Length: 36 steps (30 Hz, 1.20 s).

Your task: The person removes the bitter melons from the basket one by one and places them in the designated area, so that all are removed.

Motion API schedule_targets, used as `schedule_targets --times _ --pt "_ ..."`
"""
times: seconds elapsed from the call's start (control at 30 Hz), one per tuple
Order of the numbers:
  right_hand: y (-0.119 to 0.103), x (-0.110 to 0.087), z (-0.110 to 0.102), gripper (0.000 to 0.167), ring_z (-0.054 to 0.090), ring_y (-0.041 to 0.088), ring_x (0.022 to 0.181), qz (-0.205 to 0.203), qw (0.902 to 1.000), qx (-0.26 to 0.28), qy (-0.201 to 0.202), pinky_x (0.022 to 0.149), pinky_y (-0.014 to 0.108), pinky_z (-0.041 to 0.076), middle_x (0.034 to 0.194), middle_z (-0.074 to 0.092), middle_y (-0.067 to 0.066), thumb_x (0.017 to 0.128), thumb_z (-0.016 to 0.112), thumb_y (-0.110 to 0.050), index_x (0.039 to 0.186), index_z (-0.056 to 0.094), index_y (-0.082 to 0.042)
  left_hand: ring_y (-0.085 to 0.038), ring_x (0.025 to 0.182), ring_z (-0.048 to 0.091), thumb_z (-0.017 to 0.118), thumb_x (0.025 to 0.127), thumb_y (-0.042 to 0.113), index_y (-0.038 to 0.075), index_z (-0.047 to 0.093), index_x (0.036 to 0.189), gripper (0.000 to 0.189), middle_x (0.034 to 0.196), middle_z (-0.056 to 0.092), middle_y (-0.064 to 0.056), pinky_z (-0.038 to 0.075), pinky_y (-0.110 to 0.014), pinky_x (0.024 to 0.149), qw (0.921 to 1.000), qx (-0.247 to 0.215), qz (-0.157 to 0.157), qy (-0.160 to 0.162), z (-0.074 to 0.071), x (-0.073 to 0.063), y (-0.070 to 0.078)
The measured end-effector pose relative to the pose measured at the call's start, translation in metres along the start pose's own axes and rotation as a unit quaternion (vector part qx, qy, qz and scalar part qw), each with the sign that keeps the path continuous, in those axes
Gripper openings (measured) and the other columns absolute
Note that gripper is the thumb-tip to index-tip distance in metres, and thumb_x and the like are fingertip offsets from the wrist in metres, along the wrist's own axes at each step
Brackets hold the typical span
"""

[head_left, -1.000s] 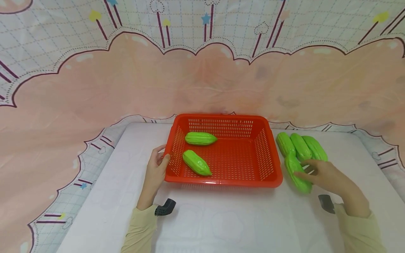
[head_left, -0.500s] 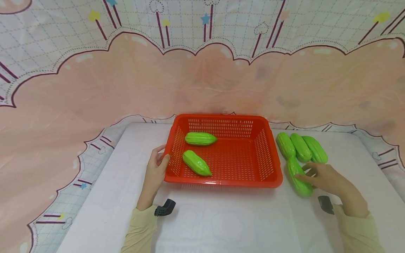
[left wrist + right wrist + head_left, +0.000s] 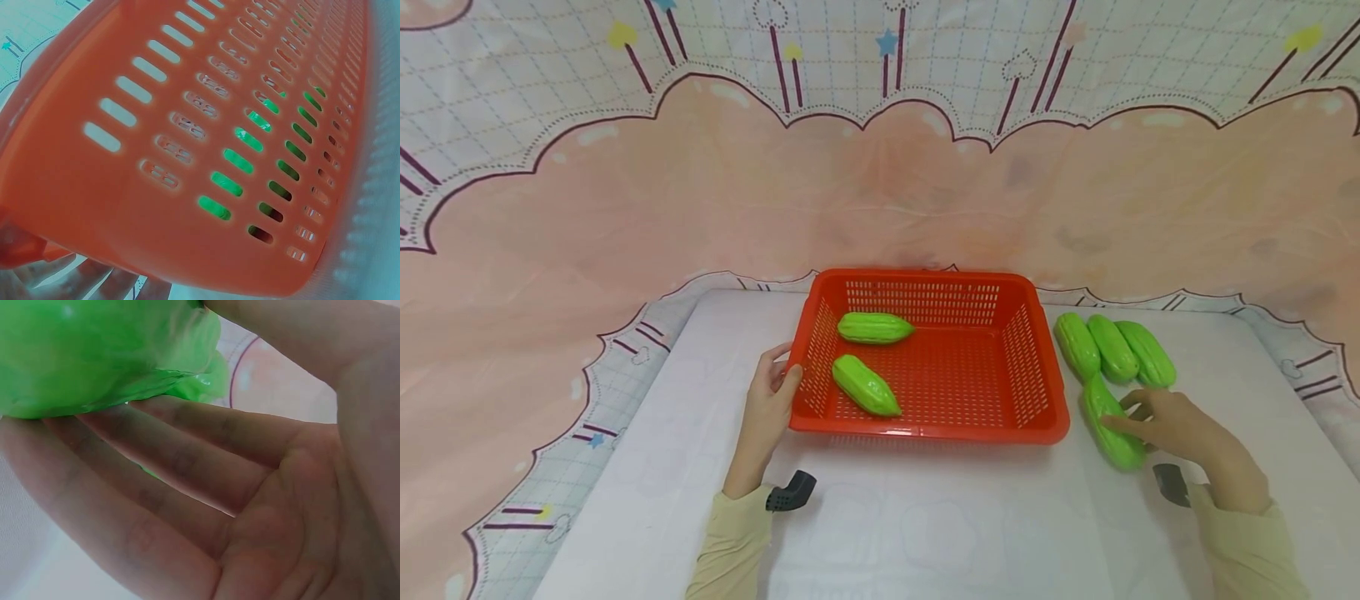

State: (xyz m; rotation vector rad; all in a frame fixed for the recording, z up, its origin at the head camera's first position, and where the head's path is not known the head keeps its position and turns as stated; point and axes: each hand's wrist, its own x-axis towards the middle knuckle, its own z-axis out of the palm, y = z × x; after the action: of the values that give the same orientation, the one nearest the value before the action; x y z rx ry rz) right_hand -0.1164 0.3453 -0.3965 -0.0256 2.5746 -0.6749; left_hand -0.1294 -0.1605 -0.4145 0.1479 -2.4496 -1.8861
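Note:
My left hand grips the left side of a red plastic basket, thumb on the rim. In the left wrist view the basket's slotted wall fills most of the picture, with fingers at its lower edge. My right hand holds a green ridged gourd between thumb and fingers at the basket's right. The right wrist view has the gourd large, fingers beneath it and thumb above. Inside the basket lie two similar gourds, a back gourd and a front gourd.
Beyond the held gourd, three more green gourds lie side by side on the white table. A patterned peach cloth rises behind the table. Dark wrist mounts stick out by both forearms.
My right hand has shifted slightly toward the near edge, and the gourd in it has slid the same way and a little right. The left hand and basket have stayed put.

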Motion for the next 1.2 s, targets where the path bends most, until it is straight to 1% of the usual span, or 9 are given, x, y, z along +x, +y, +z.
schedule_targets --times 0.33,0.6,0.83,1.2 --pt "-0.0004 0.0007 -0.0001 0.07 0.067 0.02 0.077 -0.002 1.0 0.0 0.0 0.072 0.042 0.058 0.099 0.069 0.022 0.091 0.067 -0.047 0.117 0.056 0.017 -0.036 0.116 0.059 0.049 0.105 0.019 0.01 0.038 0.148 0.046 0.131 0.056 -0.023 0.052 -0.049 0.097 1.0 -0.006 0.002 0.0 -0.0001 0.0015 -0.0019" --pt "-0.002 0.0009 -0.001 0.077 0.067 0.021 0.076 0.016 0.9998 0.006 -0.007 0.073 0.043 0.059 0.102 0.067 0.027 0.091 0.065 -0.052 0.119 0.053 0.018 -0.037 0.114 0.06 0.05 0.104 0.018 0.01 0.038 0.147 0.045 0.129 0.057 -0.023 0.053 -0.049 0.095 1.0 -0.008 0.004 0.002 0.0001 0.0019 -0.0023" --pt "-0.0022 -0.0003 -0.0008 0.076 0.068 0.021 0.075 0.01 0.9999 0.0 -0.001 0.072 0.044 0.058 0.102 0.067 0.028 0.092 0.064 -0.053 0.119 0.054 0.017 -0.037 0.116 0.059 0.048 0.105 0.019 0.009 0.037 0.148 0.046 0.131 0.056 -0.024 0.052 -0.048 0.097 1.0 0.0 0.006 -0.003 -0.0005 0.0009 -0.0018" --pt "-0.0018 -0.002 0.0 0.076 0.069 0.021 0.074 0.009 0.9999 0.009 0.001 0.072 0.043 0.059 0.102 0.068 0.028 0.092 0.064 -0.052 0.12 0.052 0.018 -0.036 0.119 0.058 0.049 0.105 0.021 0.01 0.037 0.148 0.046 0.133 0.055 -0.023 0.05 -0.05 0.101 1.0 -0.001 0.002 -0.005 -0.0004 0.0008 -0.0012"
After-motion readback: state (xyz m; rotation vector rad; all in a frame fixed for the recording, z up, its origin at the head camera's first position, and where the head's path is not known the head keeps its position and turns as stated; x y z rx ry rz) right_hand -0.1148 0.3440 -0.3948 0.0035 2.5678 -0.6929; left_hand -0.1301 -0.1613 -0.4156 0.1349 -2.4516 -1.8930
